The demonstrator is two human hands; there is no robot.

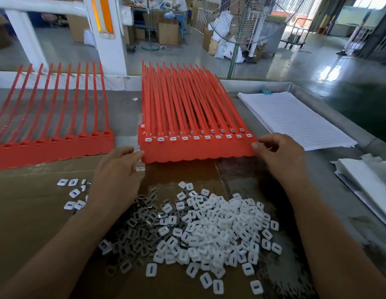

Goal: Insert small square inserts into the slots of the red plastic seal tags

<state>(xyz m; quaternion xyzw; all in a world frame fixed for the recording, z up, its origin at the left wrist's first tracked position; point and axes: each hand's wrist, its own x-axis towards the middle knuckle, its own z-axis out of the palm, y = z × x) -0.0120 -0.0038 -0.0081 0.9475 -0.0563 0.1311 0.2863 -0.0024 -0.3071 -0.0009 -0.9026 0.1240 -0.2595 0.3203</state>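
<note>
Risk, stack shift: the filled stack [198,151] of red seal tags lies several layers deep. If the two hands push unevenly, the layers could slide apart and fan out.
Risk, inserts popping: white inserts sit in the slots of the front rows. Bending the stack at its corners could unseat some, though I cannot tell how firmly they are seated.
Risk, scatter: the loose inserts [220,225] and grey metal pieces [136,229] are heaped on the cardboard [32,212] just in front of the stack. A forearm dragged back could sweep them off or mix the two piles.
Risk, mix-up: the empty strip [54,148] lies close on the left, its slots unfilled. Stacking it by mistake would pass unfinished tags.
Left hand [116,175]: palm down, fingers straight and together, tips touching the stack's near left corner.
Right hand [278,156]: fingers curled, fingertips and thumb pinching the stack's near right corner.
Task thing, location: the stack lies flat at the middle of the tabletop [127,104], tails pointing away, with lined paper [295,119] to its right.
</note>
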